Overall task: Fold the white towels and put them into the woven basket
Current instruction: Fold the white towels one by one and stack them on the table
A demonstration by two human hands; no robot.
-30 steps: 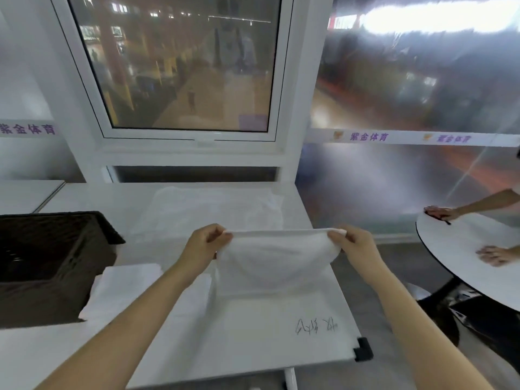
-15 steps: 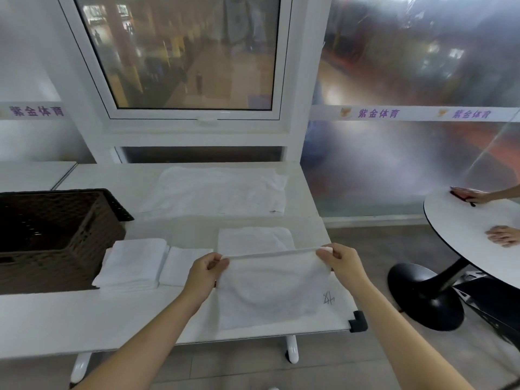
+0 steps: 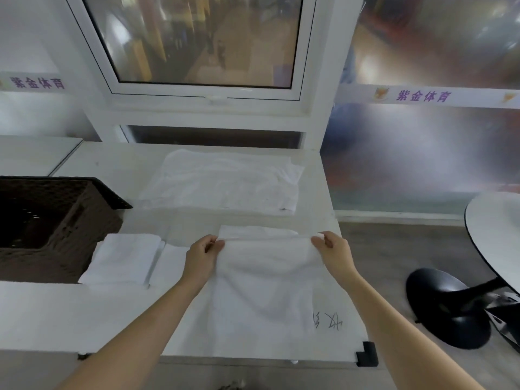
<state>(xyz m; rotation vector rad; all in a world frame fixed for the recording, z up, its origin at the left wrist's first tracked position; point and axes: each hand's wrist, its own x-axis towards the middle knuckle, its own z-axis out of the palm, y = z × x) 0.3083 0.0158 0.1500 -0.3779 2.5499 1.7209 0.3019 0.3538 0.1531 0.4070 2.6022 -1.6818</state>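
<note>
1. Two hands are on one white towel (image 3: 264,280): my left hand (image 3: 201,256) pinches its far-left corner and my right hand (image 3: 333,250) pinches the far-right corner, with the edge drawn fairly taut between them.
2. That towel drapes from the pinched edge down onto the desk (image 3: 42,313), its near part lying flat on the front right of the desk, close to some handwriting on the surface. Just past the held edge I see a strip of white cloth on the desk — whether it is the same towel's far part or another layer, I cannot tell.
3. To do this fold well, I judge the two corners should travel together at one height, so the edge lands square on the opposite edge and not skewed.
4. Keeping the tension even would stop the middle from sagging into a crease — the cloth looks soft and will bunch if one side leads.
5. After the edge is laid, a flat press along the fold should set it.
6. A folded towel stack (image 3: 123,257) sits just beside the woven basket (image 3: 53,220) at the left, touching or nearly touching its wall; the basket's inside is dark and I see nothing in it.
7. More unfolded white towels (image 3: 225,181) lie spread at the back of the desk, so I judge much of the task is left.
</note>
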